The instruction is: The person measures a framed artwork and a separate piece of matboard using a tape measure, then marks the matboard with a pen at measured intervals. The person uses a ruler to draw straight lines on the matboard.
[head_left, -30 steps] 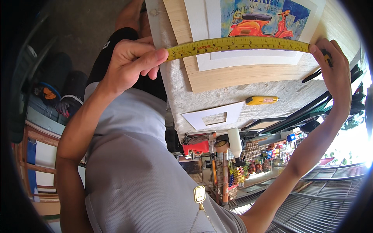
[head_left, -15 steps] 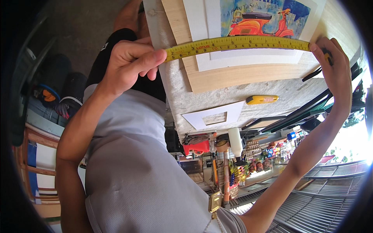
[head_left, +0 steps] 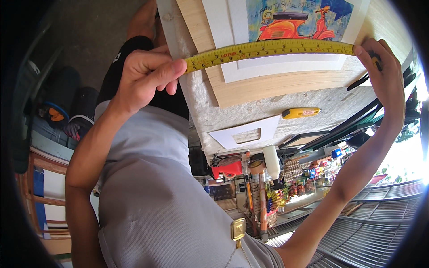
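Observation:
A yellow measuring tape [head_left: 268, 48] is stretched across a white mat [head_left: 286, 67] that borders an orange scooter picture [head_left: 295, 22]. Mat and picture lie on a pale wooden board [head_left: 268, 87]. My left hand [head_left: 147, 78] pinches the tape's left end between thumb and forefinger, just past the board's left edge. My right hand [head_left: 384, 76] holds the tape's other end against the board's right side, with a dark part of the tape's case showing behind the fingers.
A yellow utility knife [head_left: 301, 112] and a white mat with a cut window [head_left: 243, 134] lie on the rough grey worktop [head_left: 223, 111]. Black frame strips [head_left: 344, 127] lie at the right. A white bottle [head_left: 271, 163] and a red tool [head_left: 228, 169] stand beyond the worktop.
Both hands keep the tape stretched in the same place. Only the gold pendant on my chest has swung a little.

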A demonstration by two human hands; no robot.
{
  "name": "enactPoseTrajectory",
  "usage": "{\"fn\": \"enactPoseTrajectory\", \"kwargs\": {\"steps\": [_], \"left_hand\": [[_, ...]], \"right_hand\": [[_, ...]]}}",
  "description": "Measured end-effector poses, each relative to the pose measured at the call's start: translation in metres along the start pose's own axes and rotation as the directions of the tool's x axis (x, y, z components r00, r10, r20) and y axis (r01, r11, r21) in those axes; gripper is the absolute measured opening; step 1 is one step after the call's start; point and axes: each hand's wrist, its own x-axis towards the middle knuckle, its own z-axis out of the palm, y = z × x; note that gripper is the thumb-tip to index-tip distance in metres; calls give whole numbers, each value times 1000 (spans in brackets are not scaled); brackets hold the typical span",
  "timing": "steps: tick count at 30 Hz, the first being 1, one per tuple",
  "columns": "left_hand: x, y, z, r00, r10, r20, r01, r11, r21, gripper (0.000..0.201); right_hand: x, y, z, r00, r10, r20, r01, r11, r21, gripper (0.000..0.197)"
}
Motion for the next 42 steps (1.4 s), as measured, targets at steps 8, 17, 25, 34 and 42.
{"fn": "enactPoseTrajectory", "kwargs": {"steps": [8,17,25,34,42], "left_hand": [[0,1,2,1000,-4,-22,4,1000,-26,44],[2,-1,-2,999,-29,28,28,1000,9,43],[-3,14,-4,994,-111,19,107,982,158,40],[-48,96,17,948,131,290,-262,837,480,25],[-58,164,60,862,45,505,-466,459,756,32]], "right_hand": [[-1,-7,-3,1000,25,-11,-25,999,47,34],[-4,-10,-1,998,51,-44,-46,992,113,30],[-15,-16,0,987,96,-125,-77,985,154,32],[-166,-126,26,920,206,-334,26,818,575,50],[-223,-267,47,761,617,-201,-65,381,922,53]]}}
